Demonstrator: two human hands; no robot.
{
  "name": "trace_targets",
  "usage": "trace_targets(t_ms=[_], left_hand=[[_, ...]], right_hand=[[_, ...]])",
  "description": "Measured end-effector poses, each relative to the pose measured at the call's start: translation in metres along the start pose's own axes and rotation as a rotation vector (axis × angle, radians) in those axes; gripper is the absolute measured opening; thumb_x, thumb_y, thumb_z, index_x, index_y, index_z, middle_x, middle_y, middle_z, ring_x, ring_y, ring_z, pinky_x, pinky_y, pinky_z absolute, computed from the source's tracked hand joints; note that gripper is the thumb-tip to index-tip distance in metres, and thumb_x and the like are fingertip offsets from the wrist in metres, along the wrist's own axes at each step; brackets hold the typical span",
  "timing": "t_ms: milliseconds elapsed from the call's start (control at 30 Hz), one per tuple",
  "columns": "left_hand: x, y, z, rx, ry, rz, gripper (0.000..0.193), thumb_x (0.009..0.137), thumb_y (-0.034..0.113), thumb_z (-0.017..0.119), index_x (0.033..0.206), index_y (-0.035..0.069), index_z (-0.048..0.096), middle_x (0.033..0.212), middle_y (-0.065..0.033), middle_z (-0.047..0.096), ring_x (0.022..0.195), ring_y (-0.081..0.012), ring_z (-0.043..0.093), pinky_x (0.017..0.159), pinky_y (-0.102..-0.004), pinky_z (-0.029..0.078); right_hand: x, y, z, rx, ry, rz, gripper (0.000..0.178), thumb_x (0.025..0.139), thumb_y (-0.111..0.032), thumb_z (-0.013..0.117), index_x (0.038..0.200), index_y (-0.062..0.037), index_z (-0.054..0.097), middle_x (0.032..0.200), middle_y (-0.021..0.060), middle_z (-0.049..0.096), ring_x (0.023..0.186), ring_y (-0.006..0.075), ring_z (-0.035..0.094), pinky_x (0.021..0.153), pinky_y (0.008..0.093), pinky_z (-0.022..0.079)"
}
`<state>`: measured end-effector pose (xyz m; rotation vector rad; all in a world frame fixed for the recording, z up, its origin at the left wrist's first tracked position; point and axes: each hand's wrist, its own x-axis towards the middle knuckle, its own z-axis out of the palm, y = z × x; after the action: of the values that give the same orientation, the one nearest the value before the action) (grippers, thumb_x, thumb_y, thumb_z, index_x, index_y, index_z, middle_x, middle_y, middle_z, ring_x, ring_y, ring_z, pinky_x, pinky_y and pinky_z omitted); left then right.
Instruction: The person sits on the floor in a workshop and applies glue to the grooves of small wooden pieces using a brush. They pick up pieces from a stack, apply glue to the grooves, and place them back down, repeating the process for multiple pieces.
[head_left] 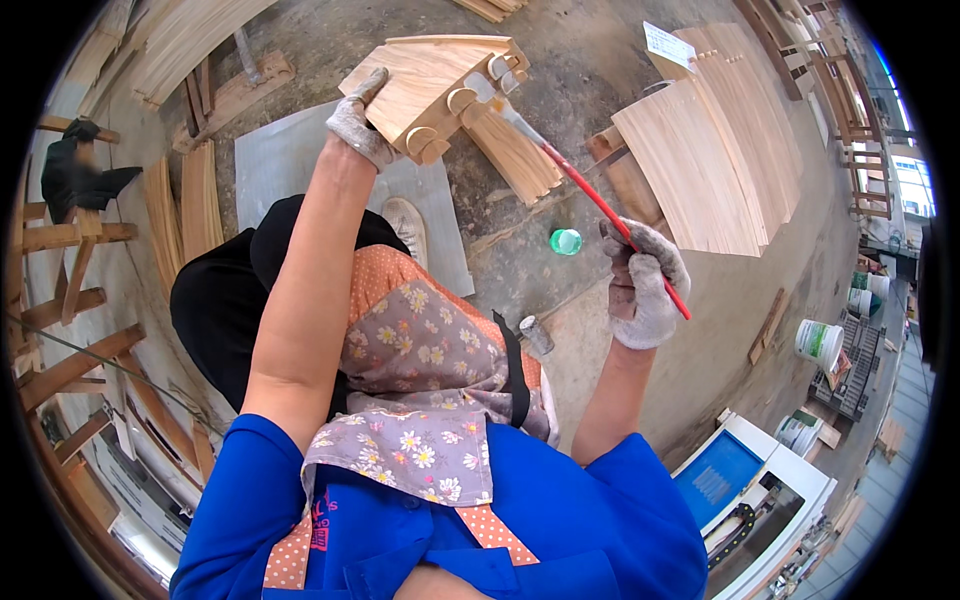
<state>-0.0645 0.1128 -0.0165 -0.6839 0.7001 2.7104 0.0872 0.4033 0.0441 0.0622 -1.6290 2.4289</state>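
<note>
In a grey-white work glove, my left hand (360, 128) grips a pale wooden panel (422, 88) by its left edge, holding it up in front of me. Rounded tabs stick out along the panel's near right side. My right hand (645, 288), gloved too, is closed around the red handle of a paintbrush (585, 188). The brush reaches up and left, its bristles at the rounded tabs; whether they touch the wood I cannot tell. On the floor between the panel and my right hand stands a small green cup (565, 241).
Stacked wooden boards (690, 160) lie on the right, with a paper sheet (668, 46) at their far end. A grey sheet (300, 150) is under my foot. A can (537, 334) sits near my knee. White buckets (818, 343) and a white-framed machine (750, 490) stand at right.
</note>
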Motion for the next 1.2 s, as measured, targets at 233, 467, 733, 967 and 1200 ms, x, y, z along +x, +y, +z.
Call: trace_targets(t_ms=[233, 467, 733, 967, 1200], left_hand=[[0.01, 0.004, -0.013, -0.068, -0.134, -0.071, 0.046, 0.083, 0.023, 0.056, 0.124, 0.007, 0.042, 0.118, -0.0167, 0.053, 0.102, -0.0334, 0.056, 0.081, -0.0552, 0.048], [0.006, 0.003, -0.008, -0.06, -0.127, -0.066, 0.045, 0.084, 0.022, 0.056, 0.124, 0.007, 0.043, 0.117, -0.0166, 0.054, 0.102, -0.0333, 0.056, 0.081, -0.0544, 0.048], [0.006, 0.007, -0.009, -0.1, -0.109, -0.087, 0.037, 0.086, 0.023, 0.052, 0.118, 0.003, 0.048, 0.111, -0.0181, 0.057, 0.097, -0.0325, 0.059, 0.079, -0.0482, 0.051], [0.006, 0.001, -0.01, -0.011, -0.102, 0.018, 0.038, 0.087, 0.026, 0.052, 0.116, 0.001, 0.05, 0.109, -0.0186, 0.058, 0.093, -0.0321, 0.06, 0.076, -0.0454, 0.053], [0.014, 0.008, -0.019, -0.04, -0.067, -0.02, 0.042, 0.083, 0.023, 0.057, 0.12, 0.006, 0.046, 0.113, -0.0161, 0.057, 0.096, -0.0325, 0.059, 0.078, -0.0534, 0.049]], right_hand=[[0.004, 0.008, 0.023, 0.004, 0.042, 0.012, 0.026, 0.076, -0.001, 0.055, 0.1, 0.0095, 0.057, 0.097, 0.0252, 0.06, 0.08, 0.0261, 0.062, 0.073, 0.0317, 0.049], [-0.002, 0.002, 0.009, 0.232, 0.073, -0.071, 0.024, 0.079, -0.001, 0.053, 0.1, 0.0087, 0.057, 0.095, 0.0242, 0.061, 0.08, 0.0264, 0.062, 0.073, 0.0316, 0.049], [-0.002, 0.0, 0.0, 0.013, 0.1, 0.012, 0.024, 0.077, -0.001, 0.052, 0.099, 0.0095, 0.057, 0.096, 0.0247, 0.06, 0.076, 0.0243, 0.061, 0.068, 0.0292, 0.049], [-0.005, 0.004, 0.021, 0.067, -0.04, -0.052, 0.025, 0.077, -0.003, 0.054, 0.098, 0.0089, 0.058, 0.097, 0.0252, 0.06, 0.077, 0.0253, 0.061, 0.071, 0.0319, 0.049], [-0.01, 0.0, 0.007, 0.087, -0.001, 0.002, 0.023, 0.075, -0.004, 0.054, 0.093, 0.0084, 0.06, 0.094, 0.023, 0.061, 0.077, 0.0263, 0.062, 0.07, 0.0336, 0.05]])
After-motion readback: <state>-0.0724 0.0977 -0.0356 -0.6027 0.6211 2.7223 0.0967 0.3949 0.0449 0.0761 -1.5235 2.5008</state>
